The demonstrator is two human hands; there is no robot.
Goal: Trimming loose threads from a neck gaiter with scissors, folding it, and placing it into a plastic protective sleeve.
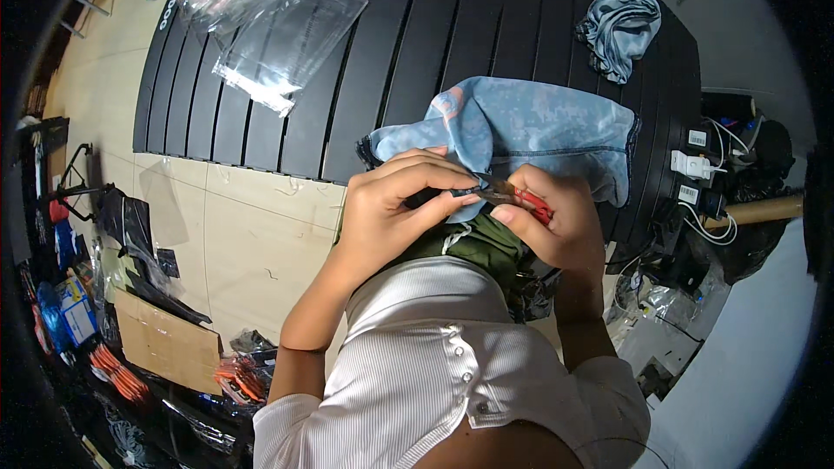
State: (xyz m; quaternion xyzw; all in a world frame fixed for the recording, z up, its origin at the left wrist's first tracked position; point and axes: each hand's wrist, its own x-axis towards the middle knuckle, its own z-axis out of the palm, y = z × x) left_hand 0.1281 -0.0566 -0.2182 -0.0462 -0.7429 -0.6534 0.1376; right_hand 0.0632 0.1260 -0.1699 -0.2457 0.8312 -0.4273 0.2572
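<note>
A light-blue patterned cloth garment (556,117) with dark stitched edges lies over the near edge of the black slatted table (417,26), part of it hanging toward my lap. My left hand (395,204) is closed, pinching a bit of this cloth between thumb and fingers. In my right hand (556,217) is a pair of small scissors (526,201) with red handles and dark blades. The blades point left and meet the cloth right at my left fingertips. Whether they are apart or together is hard to make out.
Clear plastic bags (291,39) lie at the table's far left. A crumpled blue cloth (621,30) sits at the far right. White plugs and cables (695,165) are beside the table's right edge. A cardboard piece (165,339) and bundled orange items (117,372) lie on the floor at left.
</note>
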